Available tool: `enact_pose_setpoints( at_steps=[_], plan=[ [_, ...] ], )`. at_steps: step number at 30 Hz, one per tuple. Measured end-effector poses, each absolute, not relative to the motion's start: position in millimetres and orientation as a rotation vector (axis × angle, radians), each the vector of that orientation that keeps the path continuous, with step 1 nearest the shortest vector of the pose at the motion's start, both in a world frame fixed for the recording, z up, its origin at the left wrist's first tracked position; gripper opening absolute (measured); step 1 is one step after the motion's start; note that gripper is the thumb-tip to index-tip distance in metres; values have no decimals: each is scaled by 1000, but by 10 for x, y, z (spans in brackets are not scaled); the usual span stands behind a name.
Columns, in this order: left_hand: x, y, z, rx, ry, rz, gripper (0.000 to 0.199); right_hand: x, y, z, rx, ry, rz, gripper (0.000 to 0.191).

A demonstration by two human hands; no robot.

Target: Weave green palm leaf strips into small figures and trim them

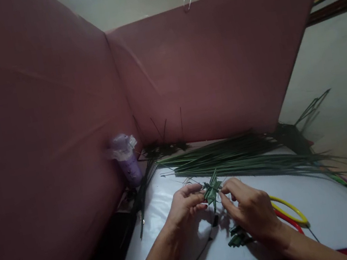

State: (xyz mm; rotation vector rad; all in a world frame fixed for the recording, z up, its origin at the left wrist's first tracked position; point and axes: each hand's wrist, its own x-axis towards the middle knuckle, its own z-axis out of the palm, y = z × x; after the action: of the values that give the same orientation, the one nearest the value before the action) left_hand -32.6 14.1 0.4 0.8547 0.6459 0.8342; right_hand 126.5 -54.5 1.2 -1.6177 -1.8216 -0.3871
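Observation:
A green star-like piece of folded leaf strips is held above the white table surface. My left hand is closed on its left side, thumb and fingers pinching it. My right hand pinches at its right edge with thumb and index finger. A thin dark stem curves on the white surface below the hands. Just left of my right wrist lies another folded green piece, partly shaded.
Long green leaves spread across the back of the table. A purple container with clear plastic stands back left. Yellow and red rings, perhaps scissor handles, lie beside my right wrist. Pink panels stand behind and left.

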Motion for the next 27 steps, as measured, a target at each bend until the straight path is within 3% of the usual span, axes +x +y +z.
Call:
enact_pose_setpoints(
  at_steps=[8, 14, 19, 22, 27],
  plan=[
    [-217, 160, -186, 987, 753, 951, 38, 1177, -588, -117, -1494, -1907, -396, 18],
    [-223, 160, -169, 1017, 792, 928, 28, 1248, -536, -40, -1480, -1872, -149, 16],
    [-232, 91, -127, 1155, 734, 764, 22, 1282, -356, 226, -1554, -1842, 214, 31],
    [-237, 87, -139, 1178, 720, 760, 23, 1241, -287, 334, -1476, -1902, 352, 19],
    [-256, 110, -146, 1174, 721, 741, 32, 1169, -268, 382, -1396, -1890, 411, 25]
  ],
)
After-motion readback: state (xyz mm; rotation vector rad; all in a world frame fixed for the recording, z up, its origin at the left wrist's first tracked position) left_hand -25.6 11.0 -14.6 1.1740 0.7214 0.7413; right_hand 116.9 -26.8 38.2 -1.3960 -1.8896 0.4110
